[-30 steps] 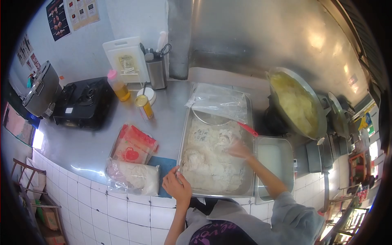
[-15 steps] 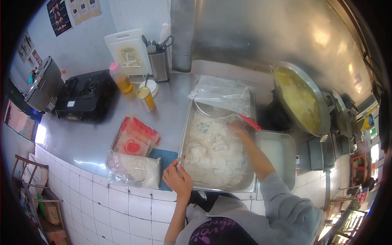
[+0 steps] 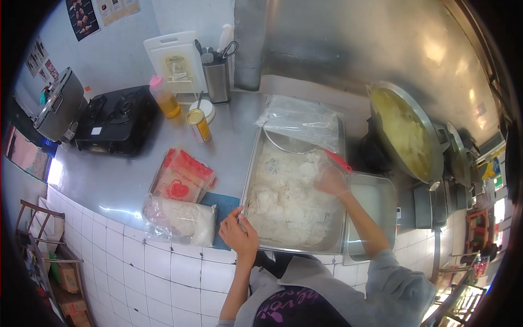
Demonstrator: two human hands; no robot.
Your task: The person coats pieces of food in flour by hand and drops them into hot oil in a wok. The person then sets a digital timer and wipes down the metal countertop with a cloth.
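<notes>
The white powder [image 3: 294,215] lies under — and left of — the right hand [image 3: 331,181]

My left hand [image 3: 238,231] contacts the steel tray [image 3: 333,240] rim; my right hand [image 3: 331,181], blurred, is over flour [image 3: 297,212].

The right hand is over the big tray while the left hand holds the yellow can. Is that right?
Not quite: the left hand is at the left edge of the big tray, while the can stands on the counter, as the head view shows. The right hand is over the tray.
</notes>
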